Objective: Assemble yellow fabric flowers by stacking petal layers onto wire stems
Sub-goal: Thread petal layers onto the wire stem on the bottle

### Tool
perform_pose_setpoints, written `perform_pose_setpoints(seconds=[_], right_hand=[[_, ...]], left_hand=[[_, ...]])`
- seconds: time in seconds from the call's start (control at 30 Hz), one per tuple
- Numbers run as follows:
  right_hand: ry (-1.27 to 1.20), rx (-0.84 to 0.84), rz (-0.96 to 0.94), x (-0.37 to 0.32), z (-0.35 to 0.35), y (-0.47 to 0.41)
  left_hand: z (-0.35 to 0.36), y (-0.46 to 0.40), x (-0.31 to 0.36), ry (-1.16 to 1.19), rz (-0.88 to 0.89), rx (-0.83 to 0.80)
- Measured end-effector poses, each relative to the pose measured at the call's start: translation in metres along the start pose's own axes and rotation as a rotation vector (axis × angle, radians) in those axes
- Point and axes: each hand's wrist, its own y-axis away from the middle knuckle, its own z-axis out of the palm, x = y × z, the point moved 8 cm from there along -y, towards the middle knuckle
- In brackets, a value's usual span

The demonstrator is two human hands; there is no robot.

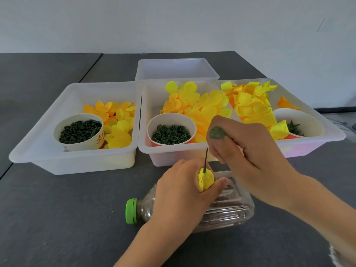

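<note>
My left hand (183, 189) grips a folded yellow petal layer (205, 179) with a thin dark green wire stem (205, 160) sticking up out of it. Just above and to the right, my right hand (244, 149) pinches a small green ring-shaped plastic piece (217, 133) at its fingertips, a little above the stem's tip. Both hands hover over a clear plastic bottle (227, 211) lying on its side.
Three white trays hold yellow petals: left tray (73, 160), middle tray (163, 155), right tray (312, 149). Paper cups hold dark green pegs (81, 131), green rings (170, 134) and green calyxes (294, 128). An empty tray (176, 69) stands behind. The bottle's green cap (131, 211) points left.
</note>
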Motion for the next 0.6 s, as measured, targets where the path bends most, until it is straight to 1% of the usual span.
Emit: perform_pose_setpoints(seconds=[0.1, 0.27, 0.5, 0.6], right_hand=[[0.211, 0.002, -0.080, -0.0065, 0.0035, 0.0014], [0.383, 0.024, -0.148, -0.0105, 0.0044, 0.0007], [0.545, 0.062, -0.233, -0.0129, 0.0057, 0.0011], [0.565, 0.083, -0.268, -0.0110, 0.0070, 0.0031]], left_hand=[[-0.0003, 0.0000, 0.0003, -0.007, 0.004, -0.001], [0.0010, -0.0012, 0.0009, -0.016, 0.017, -0.018], [0.0019, -0.0004, -0.0006, -0.031, -0.002, -0.009], [0.0024, -0.0002, -0.0012, -0.028, -0.005, -0.005]])
